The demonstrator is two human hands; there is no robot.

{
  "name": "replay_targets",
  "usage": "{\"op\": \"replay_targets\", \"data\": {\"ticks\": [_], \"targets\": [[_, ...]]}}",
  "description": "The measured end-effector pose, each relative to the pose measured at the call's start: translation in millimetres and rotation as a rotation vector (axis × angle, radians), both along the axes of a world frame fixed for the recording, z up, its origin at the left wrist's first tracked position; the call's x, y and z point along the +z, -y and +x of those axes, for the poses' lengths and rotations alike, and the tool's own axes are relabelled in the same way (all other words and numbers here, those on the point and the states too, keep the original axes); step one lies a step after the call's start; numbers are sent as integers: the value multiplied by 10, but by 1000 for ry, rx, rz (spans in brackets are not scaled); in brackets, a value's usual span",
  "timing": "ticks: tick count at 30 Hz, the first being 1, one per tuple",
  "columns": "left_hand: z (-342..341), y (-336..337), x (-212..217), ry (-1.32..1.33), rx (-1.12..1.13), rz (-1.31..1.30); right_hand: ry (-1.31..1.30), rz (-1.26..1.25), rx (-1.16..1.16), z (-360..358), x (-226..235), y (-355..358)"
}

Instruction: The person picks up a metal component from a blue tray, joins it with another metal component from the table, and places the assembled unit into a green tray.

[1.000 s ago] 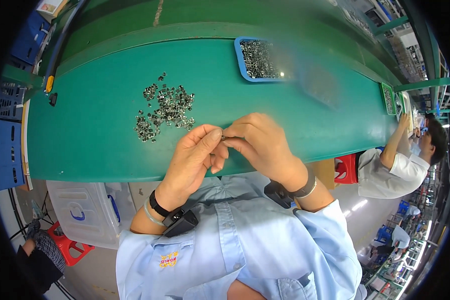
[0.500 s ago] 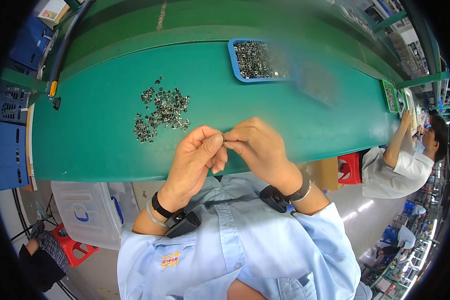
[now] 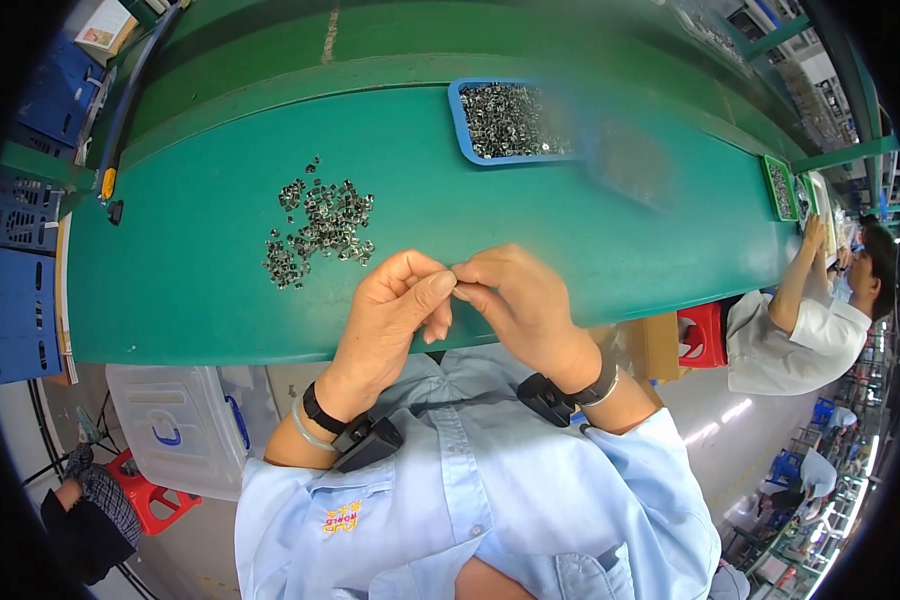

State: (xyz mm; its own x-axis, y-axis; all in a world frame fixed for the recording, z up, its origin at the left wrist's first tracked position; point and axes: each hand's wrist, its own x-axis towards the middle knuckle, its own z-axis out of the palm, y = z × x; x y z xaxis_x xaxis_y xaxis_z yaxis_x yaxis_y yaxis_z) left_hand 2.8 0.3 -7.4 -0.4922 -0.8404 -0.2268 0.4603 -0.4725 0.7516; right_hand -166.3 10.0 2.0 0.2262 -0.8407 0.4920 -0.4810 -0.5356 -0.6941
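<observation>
My left hand (image 3: 398,308) and my right hand (image 3: 518,298) meet over the near edge of the green table, thumbs and forefingers pinched together tip to tip. Whatever sits between the fingertips is almost wholly hidden and too small to name. Beyond my left hand lies a loose pile of small shiny metal parts (image 3: 332,218), scattered on the table mat. Farther off, to the right, a blue tray (image 3: 462,130) holds many similar-looking small metal parts (image 3: 505,120).
A blurred patch hides the tray's right end. A green tray (image 3: 778,188) stands at the table's far right, beside a co-worker in a white shirt (image 3: 805,335). Below the table are a clear plastic box (image 3: 175,425), red stools (image 3: 705,335) and a cardboard box (image 3: 655,345).
Both hands stay pinched together in nearly the same place. The small thing glimpsed between the fingertips is now more covered. The view has shifted slightly.
</observation>
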Motion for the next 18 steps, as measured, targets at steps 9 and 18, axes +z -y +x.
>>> {"op": "replay_targets", "data": {"ticks": [9,18], "targets": [[-10,-29,75,-283,-55,110,293,124,79,20,48,-35],[-34,-60,61,-344,-61,155,214,43,92,29,92,-16]]}}
